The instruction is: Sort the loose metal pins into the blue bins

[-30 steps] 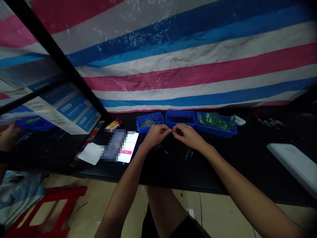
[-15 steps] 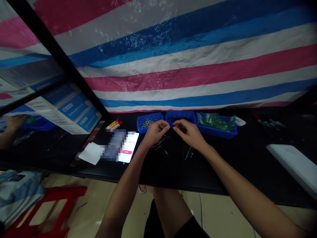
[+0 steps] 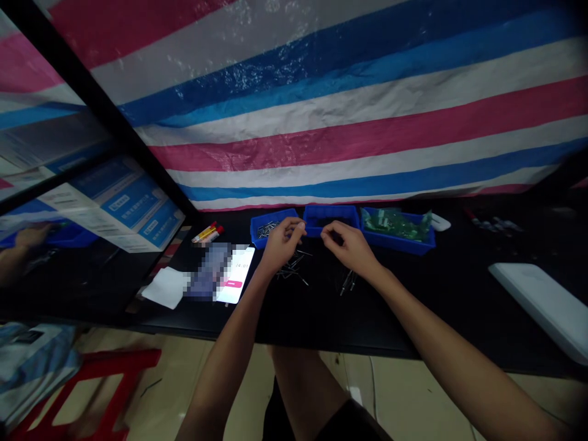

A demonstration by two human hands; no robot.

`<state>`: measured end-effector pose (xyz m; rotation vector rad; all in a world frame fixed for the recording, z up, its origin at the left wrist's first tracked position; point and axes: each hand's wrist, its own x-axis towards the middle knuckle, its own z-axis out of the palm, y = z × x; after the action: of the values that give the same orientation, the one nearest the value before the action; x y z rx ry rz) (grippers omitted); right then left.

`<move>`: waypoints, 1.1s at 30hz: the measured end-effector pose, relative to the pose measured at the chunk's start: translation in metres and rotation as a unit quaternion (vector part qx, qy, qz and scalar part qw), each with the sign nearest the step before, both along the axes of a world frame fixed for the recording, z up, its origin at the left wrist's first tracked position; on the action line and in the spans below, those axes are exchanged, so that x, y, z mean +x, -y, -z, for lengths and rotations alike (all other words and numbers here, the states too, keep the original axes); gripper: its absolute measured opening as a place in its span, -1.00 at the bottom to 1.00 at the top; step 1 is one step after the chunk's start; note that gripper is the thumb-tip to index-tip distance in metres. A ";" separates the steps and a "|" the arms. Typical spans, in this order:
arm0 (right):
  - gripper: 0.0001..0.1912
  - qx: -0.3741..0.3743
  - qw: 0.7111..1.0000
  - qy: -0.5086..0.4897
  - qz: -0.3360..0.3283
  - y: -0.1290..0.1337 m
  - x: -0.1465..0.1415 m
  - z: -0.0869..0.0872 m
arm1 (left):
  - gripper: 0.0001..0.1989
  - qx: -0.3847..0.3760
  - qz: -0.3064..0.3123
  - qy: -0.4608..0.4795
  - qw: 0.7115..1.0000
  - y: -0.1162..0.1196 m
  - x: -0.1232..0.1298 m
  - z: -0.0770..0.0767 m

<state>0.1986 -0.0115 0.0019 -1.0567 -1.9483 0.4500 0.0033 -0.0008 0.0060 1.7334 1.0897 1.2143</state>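
Note:
My left hand (image 3: 283, 244) is closed in a pinch in front of the left blue bin (image 3: 260, 220), which holds small metal pieces; what its fingers grip is too small to make out. To its right my right hand (image 3: 346, 245) is also pinched, before the middle blue bin (image 3: 331, 214), and anything between its fingertips cannot be made out. A gap separates the two hands. Thin metal pieces (image 3: 294, 268) lie loose beside my left hand, and a smaller group of metal pieces (image 3: 348, 282) lies below my right hand.
The right blue bin (image 3: 399, 243) holds green plastic packets (image 3: 397, 225). A lit phone (image 3: 236, 275), white paper (image 3: 165, 288) and marker pens (image 3: 207, 233) lie on the left. A white box-like object (image 3: 542, 303) lies at the right. Striped sheeting hangs behind the black table (image 3: 321, 324).
My hands have moved slightly apart, with my left hand's fingers drawn closer together. The whole view has shifted a little.

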 end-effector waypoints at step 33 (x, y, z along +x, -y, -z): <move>-0.83 0.152 0.954 0.069 0.249 -0.016 0.022 0.013 | -0.65 0.020 -0.034 -0.021 0.999 -0.001 -0.007 -0.001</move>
<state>0.2202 0.0043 -0.0108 -1.3399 -1.7102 -0.2024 -0.0032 0.0005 0.0067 1.7710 1.1658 1.2540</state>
